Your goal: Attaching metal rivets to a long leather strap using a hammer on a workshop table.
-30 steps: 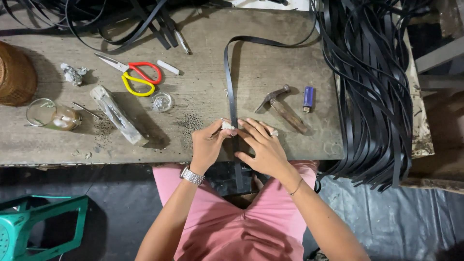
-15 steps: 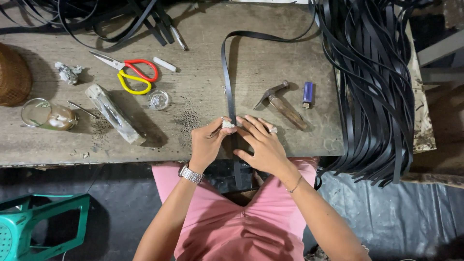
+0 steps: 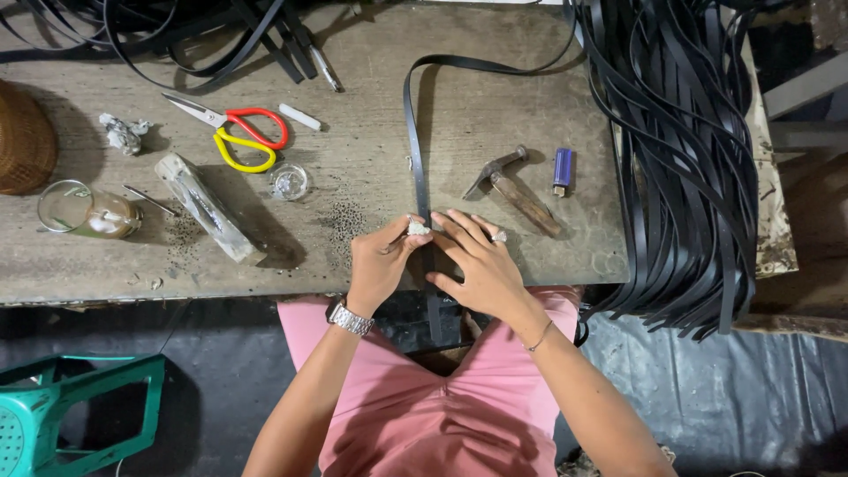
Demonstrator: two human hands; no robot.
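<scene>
A long black strap (image 3: 413, 132) runs down the middle of the wooden table (image 3: 371, 97) and hangs over its front edge. My left hand (image 3: 378, 263), with a metal watch on its wrist, pinches a small whitish lump (image 3: 417, 228) against the strap. My right hand (image 3: 481, 265) lies flat with fingers spread, pressing the strap down just right of the lump. A ring shows on one right finger.
A hammer (image 3: 517, 190) and blue lighter (image 3: 563, 170) lie right of my hands. Red-and-yellow scissors (image 3: 238, 134), a small round tin (image 3: 290, 181), a wooden block (image 3: 205, 208) and a glass jar (image 3: 88, 212) sit left. Several black straps (image 3: 689, 159) drape off the right edge. A green stool (image 3: 71, 406) stands lower left.
Both hands stay on the strap at the same spot; my fingers shifted only slightly around the whitish lump.
</scene>
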